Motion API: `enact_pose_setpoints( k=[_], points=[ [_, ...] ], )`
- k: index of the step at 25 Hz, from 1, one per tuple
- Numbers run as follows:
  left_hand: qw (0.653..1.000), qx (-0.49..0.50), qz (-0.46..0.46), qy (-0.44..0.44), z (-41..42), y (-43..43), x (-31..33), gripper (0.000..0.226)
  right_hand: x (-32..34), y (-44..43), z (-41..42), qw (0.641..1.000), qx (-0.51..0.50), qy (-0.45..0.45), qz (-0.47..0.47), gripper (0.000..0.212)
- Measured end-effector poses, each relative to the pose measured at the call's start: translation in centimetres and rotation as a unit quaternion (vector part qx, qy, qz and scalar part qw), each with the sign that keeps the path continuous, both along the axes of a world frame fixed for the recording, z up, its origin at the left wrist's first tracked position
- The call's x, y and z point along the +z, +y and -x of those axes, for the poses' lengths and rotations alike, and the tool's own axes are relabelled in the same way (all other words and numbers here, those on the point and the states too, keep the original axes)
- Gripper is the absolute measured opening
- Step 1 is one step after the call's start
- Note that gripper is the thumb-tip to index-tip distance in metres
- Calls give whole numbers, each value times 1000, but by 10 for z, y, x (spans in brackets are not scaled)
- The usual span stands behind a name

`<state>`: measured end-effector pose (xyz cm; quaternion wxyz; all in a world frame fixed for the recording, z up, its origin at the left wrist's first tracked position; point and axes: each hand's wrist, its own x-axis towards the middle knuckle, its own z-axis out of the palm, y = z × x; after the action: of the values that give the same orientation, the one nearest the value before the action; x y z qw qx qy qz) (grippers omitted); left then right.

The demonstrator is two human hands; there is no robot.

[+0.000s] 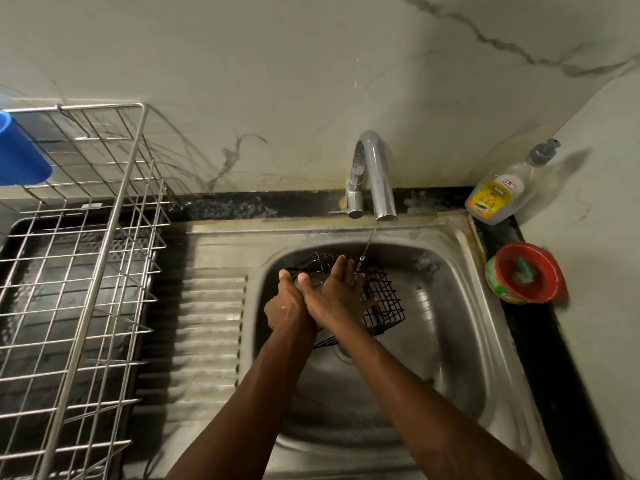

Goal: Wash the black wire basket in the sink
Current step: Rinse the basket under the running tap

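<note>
The black wire basket (382,301) is tilted over the steel sink (460,327), under a thin stream of water from the chrome tap (372,174). My left hand (287,303) grips the basket's left rim, thumb on top. My right hand (337,292) lies flat on the basket's wires with straight fingers reaching up to the stream. The hands hide the middle of the basket.
A steel wire dish rack (86,258) with a blue cup (19,154) stands at the left beside the ribbed drainboard (204,327). A dish-soap bottle (502,192) and a red tub (526,273) with a green scrubber sit on the right counter.
</note>
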<state>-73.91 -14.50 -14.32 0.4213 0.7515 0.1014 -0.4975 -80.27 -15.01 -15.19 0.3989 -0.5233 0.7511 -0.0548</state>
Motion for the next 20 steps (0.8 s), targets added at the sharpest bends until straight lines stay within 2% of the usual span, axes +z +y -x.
enact_pose_setpoints(
  k=[3,6,8,11,13,16,18,20],
  points=[
    [998,-59,31,7,7,-11,9,45,9,-10,28,997,-28,6,75,100],
    [986,-147,77,-2,25,-18,28,37,26,-12,60,987,-31,26,157,83],
    [970,-212,119,19,35,-19,35,37,32,-10,79,983,-46,-11,180,77],
    [934,-314,165,39,50,-21,42,30,21,-10,101,962,-129,-146,191,56],
    [897,-400,187,29,58,-22,44,25,10,-11,115,944,-165,-226,173,44],
    [850,-489,192,20,66,-27,38,22,-10,-16,133,935,-162,-297,110,47],
    [840,-508,190,0,67,-34,24,17,-17,-20,143,932,-158,-316,80,50],
    [850,-491,185,-41,63,-36,11,15,-21,-25,151,926,-168,-328,82,52]
  ],
)
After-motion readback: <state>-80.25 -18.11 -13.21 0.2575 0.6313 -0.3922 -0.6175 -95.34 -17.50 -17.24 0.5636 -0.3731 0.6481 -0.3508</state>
